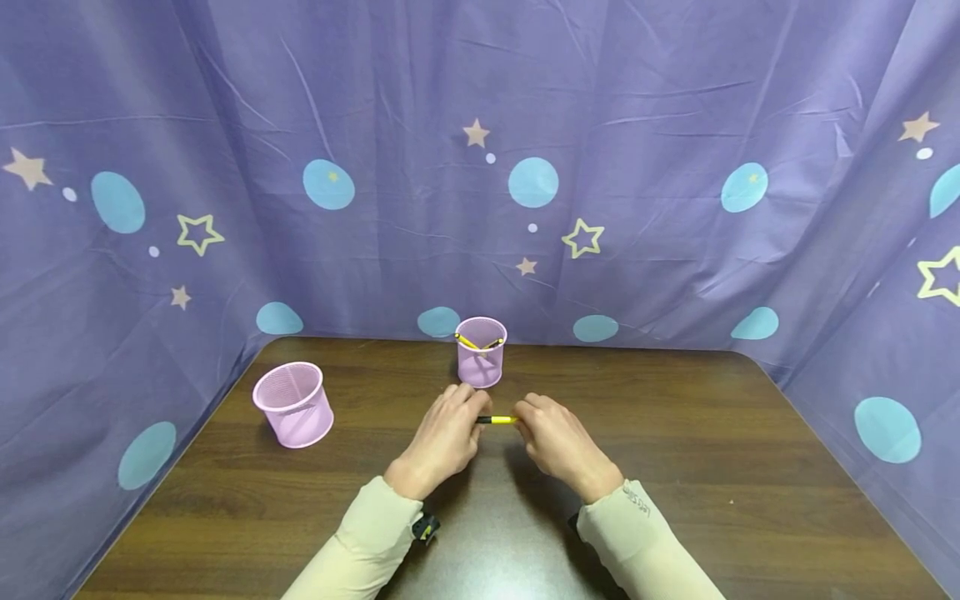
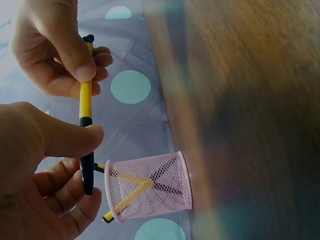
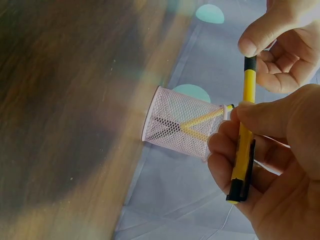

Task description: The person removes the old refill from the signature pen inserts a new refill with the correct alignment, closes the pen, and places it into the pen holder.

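Between my two hands a yellow and black pen (image 1: pixel 501 420) lies level above the table. My left hand (image 1: pixel 447 433) pinches its black end, thumb on top, as the left wrist view shows. On the yellow end, my right hand (image 1: pixel 558 442) grips the barrel between thumb and fingers; the black clip (image 3: pixel 248 170) shows in the right wrist view. Just beyond the hands stands a pink mesh pen cup (image 1: pixel 481 358), upright, with two yellow and black pens (image 2: pixel 131 197) crossed inside it.
A second pink mesh cup (image 1: pixel 294 408) stands at the left of the brown wooden table (image 1: pixel 712 467). A purple curtain (image 1: pixel 637 125) with stars and blue dots hangs behind the table and along both sides.
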`<state>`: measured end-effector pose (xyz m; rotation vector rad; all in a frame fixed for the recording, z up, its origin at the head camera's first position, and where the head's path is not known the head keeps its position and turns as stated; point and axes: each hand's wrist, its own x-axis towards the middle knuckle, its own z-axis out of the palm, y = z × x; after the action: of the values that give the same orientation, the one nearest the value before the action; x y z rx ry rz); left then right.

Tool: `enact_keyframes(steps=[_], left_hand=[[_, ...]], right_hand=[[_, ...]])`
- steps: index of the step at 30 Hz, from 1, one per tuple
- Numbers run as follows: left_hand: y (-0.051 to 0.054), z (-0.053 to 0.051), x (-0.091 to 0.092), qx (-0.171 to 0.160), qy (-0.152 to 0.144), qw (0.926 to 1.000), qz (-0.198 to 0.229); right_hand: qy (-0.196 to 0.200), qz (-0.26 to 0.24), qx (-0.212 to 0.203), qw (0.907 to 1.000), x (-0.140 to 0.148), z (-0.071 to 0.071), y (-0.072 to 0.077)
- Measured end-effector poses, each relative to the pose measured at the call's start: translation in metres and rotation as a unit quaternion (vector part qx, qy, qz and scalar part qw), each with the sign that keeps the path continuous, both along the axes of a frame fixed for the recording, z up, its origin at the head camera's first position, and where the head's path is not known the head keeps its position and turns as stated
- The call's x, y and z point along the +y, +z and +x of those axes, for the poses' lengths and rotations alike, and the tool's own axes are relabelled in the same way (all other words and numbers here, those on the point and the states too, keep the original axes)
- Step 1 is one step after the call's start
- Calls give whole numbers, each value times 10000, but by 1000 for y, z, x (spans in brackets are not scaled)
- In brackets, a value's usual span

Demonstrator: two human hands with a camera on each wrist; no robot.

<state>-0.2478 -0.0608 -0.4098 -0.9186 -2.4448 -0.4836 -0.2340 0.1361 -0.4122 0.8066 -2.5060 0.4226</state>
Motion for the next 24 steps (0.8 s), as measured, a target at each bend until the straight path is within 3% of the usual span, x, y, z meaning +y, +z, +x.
enact_keyframes(steps=[24], left_hand=[[-3, 1, 1, 327, 105, 9986, -398]], right_hand=[[-104, 89, 58, 9999, 1, 0, 0]])
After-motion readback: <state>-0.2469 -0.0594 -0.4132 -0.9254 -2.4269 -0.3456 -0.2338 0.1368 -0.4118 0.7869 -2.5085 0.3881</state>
